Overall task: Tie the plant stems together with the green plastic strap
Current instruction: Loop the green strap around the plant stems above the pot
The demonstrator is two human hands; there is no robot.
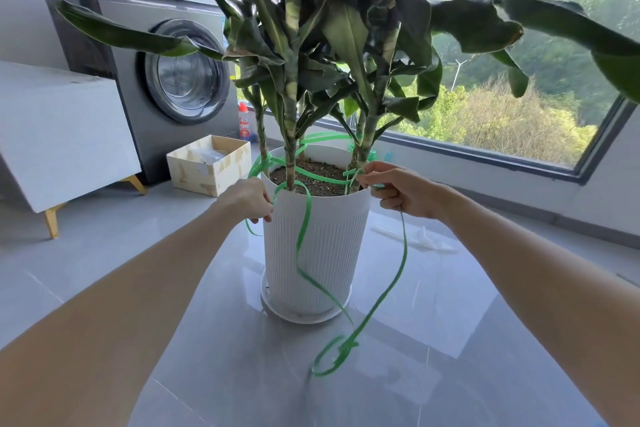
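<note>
**Both hands hold the green strap at the pot rim**

The wide window with a dark frame point(519, 163) fills the picture from one to three o'clock, with trees behind the glass. At ten o'clock stands the grey front-loading washing machine point(180, 76), and at nine o'clock the white cabinet on gold-coloured legs point(62, 135).

In the middle rises the tall plant with long dark green leaves point(346, 31). Its striped green stems point(290, 135) grow from the white ribbed plastic pot point(322, 246), which stands in a white saucer on the grey tiled floor point(242, 374). At nine o'clock from the pot lies the open pale wooden box point(207, 168).

The thin green plastic strap point(346, 347) winds around the stems just above the soil. It hangs down the pot front, makes a loop on the floor at six o'clock and goes up again to the right hand.

The left hand point(247, 199) is at the pot rim at nine o'clock, its fingers curled and pinching the strap. The right hand point(398, 189) is at three o'clock of the rim, touching the right stem; thumb and forefinger pinch the strap, and the other fingers are bent.

Behind the pot, at eleven o'clock, stands the small bottle with a red cap point(245, 123).
</note>
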